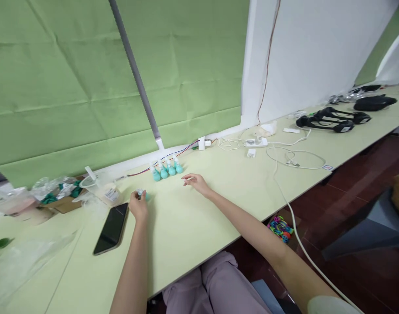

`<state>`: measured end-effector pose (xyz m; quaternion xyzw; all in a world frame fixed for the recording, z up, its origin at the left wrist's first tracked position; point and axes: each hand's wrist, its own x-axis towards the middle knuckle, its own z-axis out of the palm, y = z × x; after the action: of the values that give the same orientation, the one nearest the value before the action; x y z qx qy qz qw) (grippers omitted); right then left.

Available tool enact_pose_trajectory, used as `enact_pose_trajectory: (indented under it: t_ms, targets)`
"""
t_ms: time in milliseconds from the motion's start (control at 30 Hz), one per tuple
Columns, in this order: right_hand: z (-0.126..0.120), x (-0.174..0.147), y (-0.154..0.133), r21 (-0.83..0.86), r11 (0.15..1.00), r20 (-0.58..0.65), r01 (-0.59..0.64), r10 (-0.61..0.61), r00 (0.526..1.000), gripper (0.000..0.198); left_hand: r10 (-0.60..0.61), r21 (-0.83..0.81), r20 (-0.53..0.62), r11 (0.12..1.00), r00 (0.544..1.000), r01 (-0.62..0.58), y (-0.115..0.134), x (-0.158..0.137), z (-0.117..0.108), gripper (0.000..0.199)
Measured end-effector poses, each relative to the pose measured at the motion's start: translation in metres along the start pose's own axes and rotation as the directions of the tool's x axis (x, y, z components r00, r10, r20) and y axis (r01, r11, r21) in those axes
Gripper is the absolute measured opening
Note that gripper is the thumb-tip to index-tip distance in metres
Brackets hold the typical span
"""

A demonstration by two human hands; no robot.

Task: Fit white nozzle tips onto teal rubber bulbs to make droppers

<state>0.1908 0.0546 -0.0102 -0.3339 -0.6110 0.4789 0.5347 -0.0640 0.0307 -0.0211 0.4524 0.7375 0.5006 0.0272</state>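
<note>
My left hand [139,206] is closed around a small teal bottle [147,196] with a pale top, mostly hidden by the fingers. Farther back on the table, several teal bulb-shaped bottles [164,173] with whitish narrow tops stand side by side in a row. My right hand [196,183] hovers just right of and nearer than that row, fingers stretched loosely to the left, touching none of the bottles. Beside my left wrist lies a black phone [110,229], screen up.
At the left are a clear plastic cup [103,189], a cardboard box [63,203] with scraps and a plastic bag [32,257]. A power strip [256,142], a charger [251,153] and white cables lie right, with black devices [333,120] beyond. Colourful pieces [280,228] sit below the table edge.
</note>
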Motion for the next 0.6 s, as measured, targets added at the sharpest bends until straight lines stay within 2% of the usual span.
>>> enact_pose_trajectory:
  t_ms: [100, 200, 267, 333, 367, 400, 433, 467, 500, 533, 567, 600]
  targets:
    - [0.001, -0.003, -0.003, 0.119, 0.989, 0.129, -0.082, 0.067, 0.989, 0.023, -0.017, -0.018, 0.027, 1.0, 0.999, 0.018, -0.008, 0.004, 0.004, 0.029]
    - [0.003, -0.006, -0.008, 0.124, 0.987, 0.184, -0.101, 0.077, 0.98, 0.026, 0.043, 0.02, 0.048, 0.999, 0.998, -0.044, -0.009, 0.002, 0.009, 0.035]
    - [0.004, -0.008, -0.01, 0.114, 0.988, 0.192, -0.102, 0.079, 0.978, 0.028, 0.111, 0.066, 0.006, 0.992, 0.994, -0.112, -0.003, -0.003, 0.007, 0.044]
    - [0.004, -0.009, -0.011, 0.122, 0.987, 0.189, -0.108, 0.084, 0.978, 0.028, 0.224, 0.129, -0.108, 0.969, 0.968, -0.21, 0.008, -0.011, 0.002, 0.054]
    - [0.004, -0.009, -0.012, 0.137, 0.985, 0.189, -0.109, 0.082, 0.979, 0.028, 0.296, 0.164, -0.172, 0.949, 0.94, -0.269, 0.015, -0.016, -0.001, 0.056]
    - [0.005, -0.009, -0.012, 0.157, 0.982, 0.19, -0.108, 0.077, 0.979, 0.028, 0.358, 0.188, -0.199, 0.928, 0.912, -0.323, 0.023, -0.022, -0.004, 0.054]
    - [0.005, -0.01, -0.012, 0.176, 0.979, 0.195, -0.105, 0.07, 0.978, 0.027, 0.401, 0.189, -0.175, 0.91, 0.899, -0.369, 0.031, -0.028, -0.006, 0.047]
    - [0.005, -0.01, -0.012, 0.19, 0.977, 0.202, -0.101, 0.062, 0.978, 0.027, 0.442, 0.162, -0.078, 0.89, 0.894, -0.426, 0.039, -0.034, -0.007, 0.039]
    - [0.006, -0.01, -0.012, 0.198, 0.976, 0.208, -0.093, 0.051, 0.977, 0.027, 0.477, 0.105, 0.073, 0.87, 0.876, -0.483, 0.047, -0.041, -0.006, 0.033]
    - [0.007, -0.01, -0.011, 0.201, 0.976, 0.212, -0.083, 0.04, 0.976, 0.028, 0.505, 0.032, 0.238, 0.85, 0.83, -0.526, 0.054, -0.047, -0.004, 0.031]
    - [0.008, -0.01, -0.01, 0.197, 0.978, 0.217, -0.071, 0.027, 0.976, 0.028, 0.524, -0.034, 0.375, 0.832, 0.765, -0.553, 0.059, -0.054, 0.0, 0.03]
    - [0.009, -0.011, -0.009, 0.187, 0.981, 0.22, -0.053, 0.011, 0.976, 0.028, 0.53, -0.084, 0.467, 0.823, 0.707, -0.562, 0.063, -0.059, 0.004, 0.029]
